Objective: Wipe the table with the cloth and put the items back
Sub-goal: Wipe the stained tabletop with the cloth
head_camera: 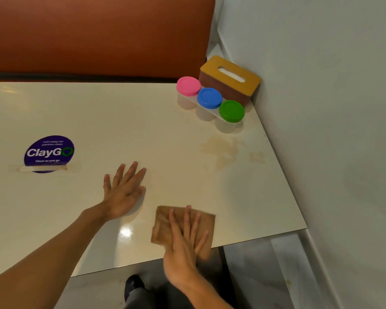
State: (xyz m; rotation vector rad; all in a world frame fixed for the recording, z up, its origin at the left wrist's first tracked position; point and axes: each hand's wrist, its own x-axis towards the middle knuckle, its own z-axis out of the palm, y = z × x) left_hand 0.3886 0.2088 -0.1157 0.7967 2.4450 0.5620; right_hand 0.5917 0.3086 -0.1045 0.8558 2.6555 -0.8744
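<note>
A folded brown cloth (163,224) lies at the near edge of the cream table (143,121). My right hand (185,244) presses flat on the cloth, fingers spread. Left of it, my left hand (123,190) rests flat on the bare tabletop with nothing in it. A brownish smear (223,150) marks the table beyond the cloth. At the far right corner stand three clear jars in a row, with a pink lid (188,85), a blue lid (209,98) and a green lid (231,111). A tissue box (230,80) with a yellow top sits behind them.
A purple round ClayGo sign (49,152) stands at the left of the table. An orange-brown bench back (98,34) runs along the far side. A grey wall (321,85) borders the right edge. My dark shoe (133,286) shows on the floor below.
</note>
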